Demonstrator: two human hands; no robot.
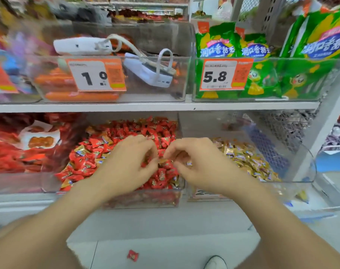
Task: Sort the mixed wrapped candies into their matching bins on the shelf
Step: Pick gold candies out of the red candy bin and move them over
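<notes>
On the pale floor in front of the shelving lies one stray red wrapped candy (132,255), with a white shoe tip (215,263) just to its right. Both bare forearms reach forward to the lower shelf.

The left hand (130,162) hangs over the clear plastic middle bin (142,201) at the shelf's front edge. Its fingers curl down onto the heap of red wrapped candies (114,152), and thumb and forefinger draw close together. Blur hides whether they grip anything.

The right hand (196,162) is just beside it, over the same bin's right edge. Its fingers are curled inward around a gold wrapped candy (189,163) that shows in the hollow of the palm. A few gold pieces lie mixed among the red ones.

To the right, the clear curved-front bin (309,167) holds the heap of gold wrapped candies (248,162). At the left end of the lower shelf sit red snack packets (39,140).

Above the white upper shelf edge (146,107), a clear bin holds orange sausage sticks (78,96) behind a white-and-orange price tag marked 1.9 (95,75). Two white power banks (83,45) with cables rest on top of it. At the right end, green snack bags (262,80) stand behind a tag marked 5.8 (225,74).
</notes>
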